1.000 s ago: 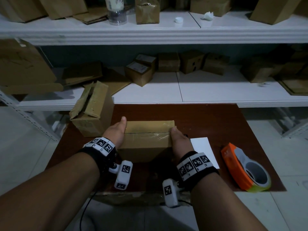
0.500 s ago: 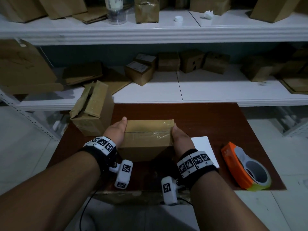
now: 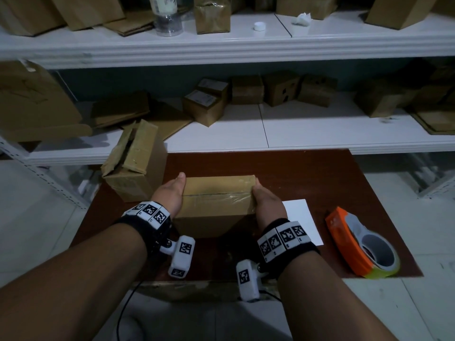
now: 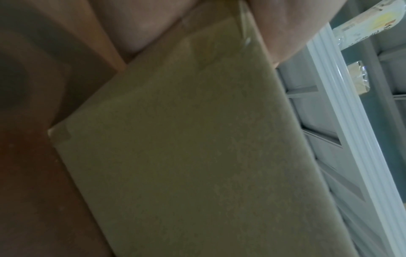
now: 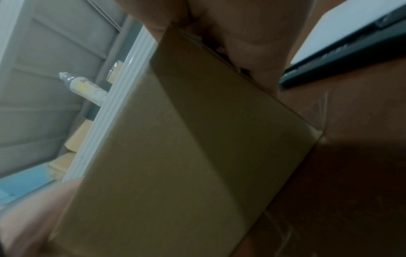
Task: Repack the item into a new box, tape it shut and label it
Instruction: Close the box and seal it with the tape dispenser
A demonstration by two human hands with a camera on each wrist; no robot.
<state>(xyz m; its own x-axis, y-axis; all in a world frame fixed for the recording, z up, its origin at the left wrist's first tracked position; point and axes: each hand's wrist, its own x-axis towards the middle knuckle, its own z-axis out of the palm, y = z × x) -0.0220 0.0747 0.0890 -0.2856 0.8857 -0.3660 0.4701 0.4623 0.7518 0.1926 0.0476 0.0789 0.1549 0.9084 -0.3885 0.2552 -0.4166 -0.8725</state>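
A closed brown cardboard box (image 3: 216, 198) with clear tape along its top seam sits on the dark red table (image 3: 307, 173). My left hand (image 3: 170, 193) grips its left end and my right hand (image 3: 267, 203) its right end, with each thumb hooked over the top edge. The left wrist view shows the box's end face (image 4: 197, 156) with my thumb (image 4: 285, 26) over its taped edge. In the right wrist view my fingers (image 5: 252, 43) wrap the box's far corner (image 5: 175, 156). A blank white label sheet (image 3: 302, 217) lies flat just right of the box.
An orange tape dispenser (image 3: 362, 244) stands at the table's right front. An opened, worn cardboard box (image 3: 135, 163) sits at the table's left rear corner. White shelves (image 3: 295, 136) behind hold several cardboard boxes, and a plastic bottle (image 3: 167, 18) stands on the upper shelf.
Both hands stay on the box, which has hardly moved. My right thumb has slid slightly toward the box's far edge.
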